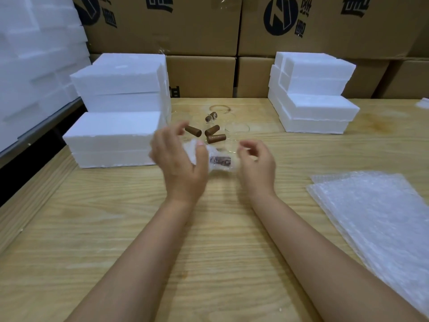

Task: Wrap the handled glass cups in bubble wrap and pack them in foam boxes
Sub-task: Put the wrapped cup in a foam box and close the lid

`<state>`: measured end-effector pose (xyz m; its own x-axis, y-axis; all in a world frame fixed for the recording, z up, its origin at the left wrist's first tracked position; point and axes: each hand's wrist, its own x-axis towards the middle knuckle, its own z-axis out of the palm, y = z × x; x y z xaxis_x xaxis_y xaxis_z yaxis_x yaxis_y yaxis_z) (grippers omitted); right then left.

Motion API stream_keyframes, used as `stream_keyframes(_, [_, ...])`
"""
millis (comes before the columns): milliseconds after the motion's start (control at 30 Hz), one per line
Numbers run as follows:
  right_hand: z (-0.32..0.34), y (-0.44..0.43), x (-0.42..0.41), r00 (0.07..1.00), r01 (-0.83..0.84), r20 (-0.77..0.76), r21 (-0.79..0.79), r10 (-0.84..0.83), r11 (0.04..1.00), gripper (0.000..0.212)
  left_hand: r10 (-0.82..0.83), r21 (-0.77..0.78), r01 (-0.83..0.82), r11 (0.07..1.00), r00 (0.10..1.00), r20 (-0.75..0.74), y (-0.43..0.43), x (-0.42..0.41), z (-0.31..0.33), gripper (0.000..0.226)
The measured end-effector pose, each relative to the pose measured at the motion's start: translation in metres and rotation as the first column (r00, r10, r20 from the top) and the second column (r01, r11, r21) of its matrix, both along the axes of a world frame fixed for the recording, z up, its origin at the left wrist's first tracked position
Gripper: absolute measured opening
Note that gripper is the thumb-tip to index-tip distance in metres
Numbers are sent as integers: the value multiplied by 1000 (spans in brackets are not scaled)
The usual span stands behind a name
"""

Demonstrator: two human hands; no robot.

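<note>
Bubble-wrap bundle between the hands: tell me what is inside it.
Through the bubble-wrap bundle a brown handle shows. The glass itself cannot be made out; the left hand covers part.

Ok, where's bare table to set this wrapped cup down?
Open wood spans the near table, from its left edge to the bubble wrap sheets. A second strip runs between the right foam boxes and those sheets. Crowded: the glass cups between the left foam boxes and the right ones.
</note>
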<state>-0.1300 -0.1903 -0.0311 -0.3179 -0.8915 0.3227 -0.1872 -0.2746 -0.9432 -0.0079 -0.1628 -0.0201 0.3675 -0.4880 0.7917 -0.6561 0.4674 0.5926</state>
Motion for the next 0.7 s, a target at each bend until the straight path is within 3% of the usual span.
stream_keyframes(33, [5,-3,-8,991,106,94,-61,-100,993,13,-96,-84,99,991,995,36,2,-15,0,37])
stream_keyframes(100, [17,-17,-30,929,303,249,-79,-275,950,14,-331,-63,335,940,942,63,4,-52,-5,30])
stream_keyframes(167, [24,-40,-56,848,433,329,17,-414,901,17,-494,140,491,860,869,-19,-5,-90,-13,26])
stream_keyframes(233, [23,-63,-84,784,502,354,124,-511,856,26,-558,413,561,717,818,-143,-23,-122,-18,26])
stream_keyframes(333, [13,-93,-129,743,564,274,232,-610,792,34,-536,644,538,544,813,-226,-59,-154,-19,39])
stream_keyframes(467, [7,-132,-184,713,604,147,369,-686,707,46,-521,752,390,531,850,-73,-107,-179,-19,60])
stream_keyframes(600, [13,-160,-211,705,611,154,366,-693,702,65,-543,762,420,493,833,-108,-144,-196,-18,75])
stream_keyframes(700, [15,-173,-221,694,615,185,351,-696,706,68,-550,752,428,500,829,-106,-160,-198,-18,81])
